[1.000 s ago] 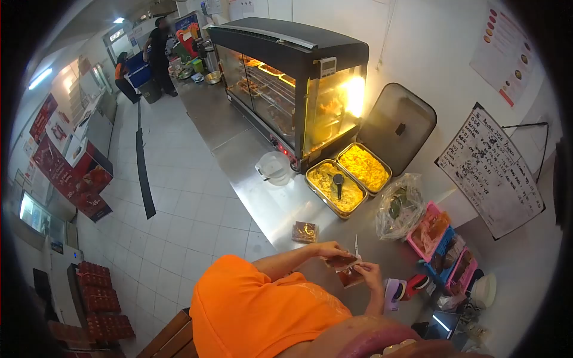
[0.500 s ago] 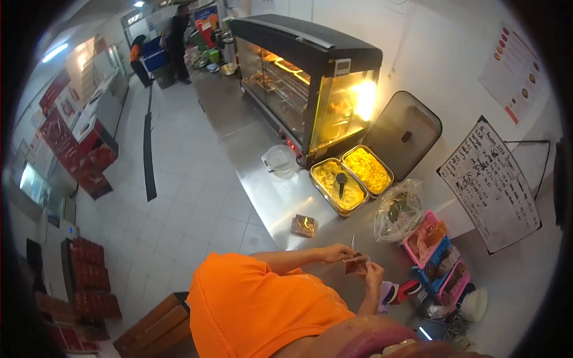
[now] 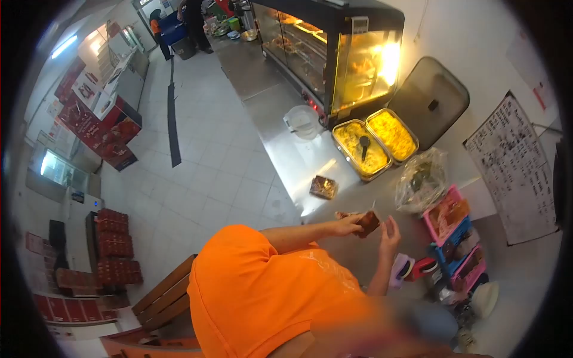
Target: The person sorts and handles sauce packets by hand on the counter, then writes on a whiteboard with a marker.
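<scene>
My left hand (image 3: 348, 226) is closed around a flat brown packet (image 3: 369, 223) above the steel counter. The packet stands out past the fingertips towards my other hand. Just right of it, my right hand (image 3: 390, 236) is raised with its fingers apart, holding nothing. A similar brown packet (image 3: 324, 187), with a shiny surface, lies on the counter (image 3: 286, 173) near its edge. Something thin and pale lies behind the held packet, too small to make out.
Two metal trays of yellow food (image 3: 392, 136) stand by a lit glass display warmer (image 3: 364, 71). A clear plastic tub (image 3: 303, 122), a clear bag (image 3: 421, 179) and pink and blue baskets (image 3: 446, 215) share the counter. A whiteboard (image 3: 516, 167) leans on the right. Two people stand far back.
My right hand has let go of the brown packet and moved right, its fingers opening. The packet stays in my left hand and is turned. The whole view has shifted.
</scene>
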`<state>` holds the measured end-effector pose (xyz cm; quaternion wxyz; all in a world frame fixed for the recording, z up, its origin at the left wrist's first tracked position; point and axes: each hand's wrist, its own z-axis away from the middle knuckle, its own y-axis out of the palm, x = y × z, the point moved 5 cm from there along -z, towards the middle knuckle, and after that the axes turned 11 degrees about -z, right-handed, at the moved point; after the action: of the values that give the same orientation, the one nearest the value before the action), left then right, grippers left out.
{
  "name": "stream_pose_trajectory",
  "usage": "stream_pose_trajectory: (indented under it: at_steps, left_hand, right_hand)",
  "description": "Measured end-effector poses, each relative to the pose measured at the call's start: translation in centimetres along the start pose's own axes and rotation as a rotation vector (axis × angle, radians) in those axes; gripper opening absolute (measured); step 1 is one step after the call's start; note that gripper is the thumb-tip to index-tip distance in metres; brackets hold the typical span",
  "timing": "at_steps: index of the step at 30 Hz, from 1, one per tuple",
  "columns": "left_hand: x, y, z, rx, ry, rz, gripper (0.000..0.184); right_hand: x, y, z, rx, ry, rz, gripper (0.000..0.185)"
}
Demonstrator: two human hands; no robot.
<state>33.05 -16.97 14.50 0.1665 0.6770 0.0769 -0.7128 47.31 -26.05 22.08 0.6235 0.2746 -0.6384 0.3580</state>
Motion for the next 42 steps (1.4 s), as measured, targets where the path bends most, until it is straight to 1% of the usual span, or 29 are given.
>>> stream_pose_trajectory:
  at_steps: [1,3,4,5,6,7,8,10,12,14,15,16,18,20,21,22,24,25,27,29,30,32,35,36,38,41,42]
  left_hand:
    - [-0.6,-0.2,1.0,0.037,-0.131,-0.121,0.057]
    - [1.7,-1.4,1.5,0.105,0.127,-0.595,0.058]
    - [0.6,-1.2,3.0,0.079,0.053,-0.476,0.055]
    - [5.5,-2.4,2.6,0.123,0.033,-0.854,0.052]
    - [4.1,-3.2,3.4,0.115,-0.087,-0.63,0.048]
    - [2.6,-3.9,4.3,0.08,-0.203,-0.386,0.045]
    - [1.2,-4.6,5.3,0.022,-0.308,-0.16,0.042]
    - [2.7,-8.4,7.0,-0.278,-0.446,-0.089,0.03]
    - [2.3,-12.9,7.7,-0.438,-0.217,-0.495,0.035]
    - [0.8,-16.9,7.6,-0.59,-0.106,-0.722,0.035]
    - [-1.6,-18.0,7.3,-0.611,-0.13,-0.736,0.036]
    - [-2.2,-19.5,6.8,-0.634,-0.169,-0.799,0.037]
    - [-0.4,-22.9,5.7,-0.658,-0.299,-0.935,0.04]
    - [-0.4,-24.1,5.0,-0.511,-0.522,-1.239,0.048]
    - [1.4,-24.9,4.8,-0.482,-0.531,-1.466,0.056]
    - [3.2,-25.5,4.6,-0.494,-0.438,-1.579,0.063]
    - [3.0,-25.6,4.1,-0.264,-0.135,-1.45,0.072]
    - [2.5,-25.7,3.2,-0.178,-0.198,-1.415,0.076]
    - [1.7,-25.6,2.6,-0.002,-0.35,-1.337,0.085]
    - [1.6,-25.8,2.0,0.113,-0.393,-1.365,0.089]
    - [2.0,-25.8,1.8,0.169,-0.415,-1.381,0.091]
    - [2.9,-26.0,1.8,0.151,-0.362,-1.41,0.097]
    - [4.1,-25.8,2.4,0.085,-0.273,-1.475,0.108]
    - [3.9,-25.5,2.7,0.052,-0.244,-1.499,0.112]
    - [3.9,-25.1,3.1,0.027,-0.251,-1.509,0.116]
    - [2.0,-24.3,3.5,-0.025,-0.244,-1.499,0.119]
    - [1.3,-24.1,3.7,-0.047,-0.24,-1.49,0.119]
  right_hand:
    - [0.3,0.2,0.0,-0.005,-0.156,0.228,0.043]
    - [-4.4,1.3,-1.2,0.209,0.025,-0.063,0.04]
    - [-5.6,2.0,-0.9,0.321,0.182,-0.149,0.036]
    - [-2.3,2.8,0.6,0.253,0.273,-0.1,0.032]
    - [-5.1,3.4,0.2,0.354,0.24,-0.175,0.025]
    - [-6.5,4.1,0.4,0.378,0.198,-0.05,0.022]
    - [-5.5,5.1,0.6,0.433,0.36,0.009,0.029]
    - [-10.3,7.7,0.0,0.312,0.382,-0.115,0.031]
    - [-8.4,11.3,-1.1,0.303,0.424,-0.264,0.032]
    - [-10.8,15.2,-3.9,0.213,0.333,-0.108,0.029]
    - [-11.8,17.2,-5.4,0.169,0.274,-0.117,0.028]
    - [-12.7,19.0,-6.7,0.122,0.216,-0.122,0.027]
    - [-17.0,22.5,-9.5,0.014,0.2,-0.169,0.028]
    - [-14.5,23.5,-9.8,0.0,0.239,0.095,0.029]
    - [-13.4,23.3,-9.7,-0.007,0.262,0.228,0.03]
    - [-13.5,22.9,-9.3,-0.026,0.284,0.279,0.031]
    - [-13.4,22.4,-9.2,-0.057,0.316,0.379,0.033]
    - [-13.7,21.6,-9.1,-0.065,0.394,0.309,0.033]
    - [-13.5,18.4,-8.0,-0.205,0.311,0.372,0.03]
    - [-13.2,14.3,-6.1,-0.124,0.226,0.655,0.029]
    - [-13.5,12.4,-4.9,-0.137,0.142,0.73,0.029]
    - [-13.7,10.5,-2.9,-0.161,-0.029,0.88,0.032]
    - [-12.2,12.0,-2.3,0.089,-0.114,0.994,0.034]
    - [-12.3,12.3,-2.4,0.11,-0.106,0.974,0.032]
    - [-12.4,12.9,-3.2,0.155,-0.097,0.93,0.028]
    - [-12.7,12.8,-4.0,0.136,-0.114,0.952,0.022]
    - [-13.1,12.5,-3.8,0.063,-0.067,0.948,0.02]
